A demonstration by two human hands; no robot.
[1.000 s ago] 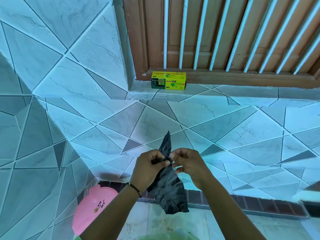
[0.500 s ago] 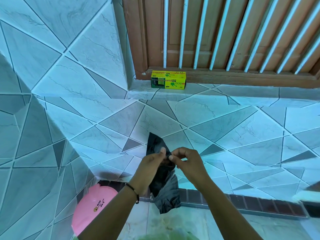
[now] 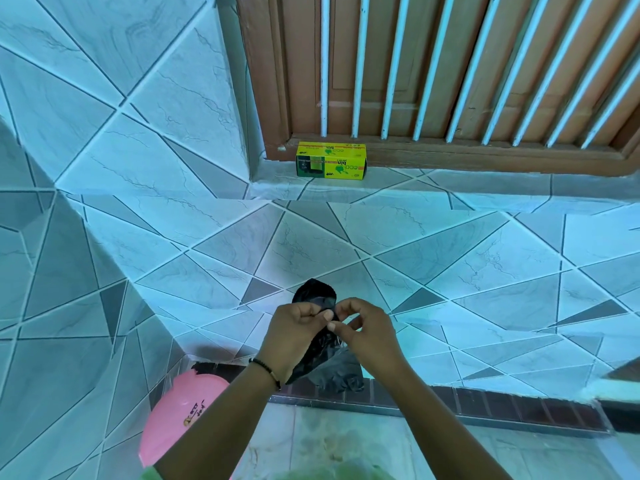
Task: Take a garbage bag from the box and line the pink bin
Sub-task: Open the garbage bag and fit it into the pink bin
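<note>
Low at the left stands the pink bin, then the left hand and right hand both pinched on the crumpled black garbage bag, the yellow box on the ledge above.

Your black garbage bag hangs crumpled, pinched at its top edge. The yellow-green bag box lies on the tiled ledge. The pink bin sits lower left.
</note>
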